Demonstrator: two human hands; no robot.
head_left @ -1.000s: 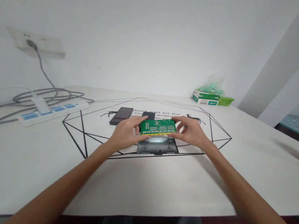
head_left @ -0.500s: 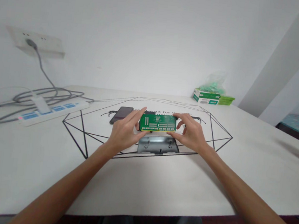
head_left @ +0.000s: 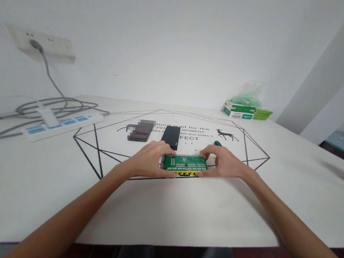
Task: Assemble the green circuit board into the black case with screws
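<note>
Green rectangular circuit board with a yellow front edge (head_left: 186, 164) sits low over the white bench (head_left: 182, 211), between your hands: left hand (head_left: 150, 160) pinching one end, right hand (head_left: 225, 162) the other. You seem to be seating it (what's underneath is mostly hidden), which likely calls for level, even pressure. Beyond lies a flat black oblong piece (head_left: 170, 137).

Green circuit board (head_left: 186, 163): rectangular, pale markings on top, yellow strip along near edge; face up, held at left and right ends; grey casing (head_left: 163, 161) beneath, mostly hidden; seating unclear.
</note>
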